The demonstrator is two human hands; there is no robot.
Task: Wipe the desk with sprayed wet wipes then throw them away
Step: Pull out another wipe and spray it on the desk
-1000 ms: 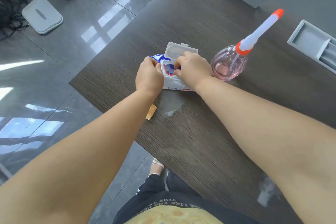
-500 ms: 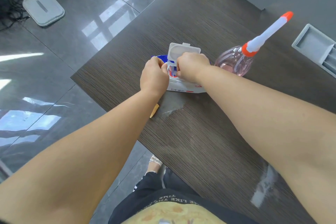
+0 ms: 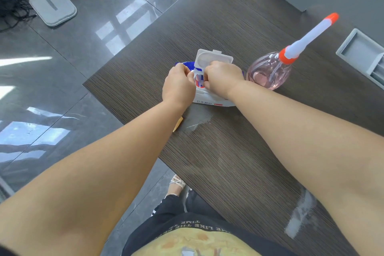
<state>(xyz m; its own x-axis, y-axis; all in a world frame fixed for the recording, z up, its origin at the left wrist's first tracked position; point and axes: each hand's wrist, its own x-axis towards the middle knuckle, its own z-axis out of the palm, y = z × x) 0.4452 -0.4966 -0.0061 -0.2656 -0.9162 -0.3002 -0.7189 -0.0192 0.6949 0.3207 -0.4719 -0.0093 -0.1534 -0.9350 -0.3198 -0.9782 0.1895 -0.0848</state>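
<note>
A white and blue pack of wet wipes (image 3: 209,101) lies on the dark wood desk (image 3: 228,162), its white flip lid (image 3: 214,59) standing open. My left hand (image 3: 178,86) grips the pack's left side. My right hand (image 3: 223,80) is curled over the opening, fingers pinching at it; what they hold is hidden. A pink round spray bottle (image 3: 268,74) with an orange collar and long white nozzle stands just right of the pack. A pale smear (image 3: 197,123) marks the desk in front of the pack, and another smear (image 3: 299,214) lies near the front right.
A small tan scrap (image 3: 178,124) lies at the desk's left edge under my left forearm. A grey recessed cable box (image 3: 361,52) sits at the far right. On the glossy floor to the left are a grey lidded bin (image 3: 53,4), cables and bottles.
The view has shifted slightly. Both hands stay at the pack; my right hand's fingers have worked a little further into the opening.
</note>
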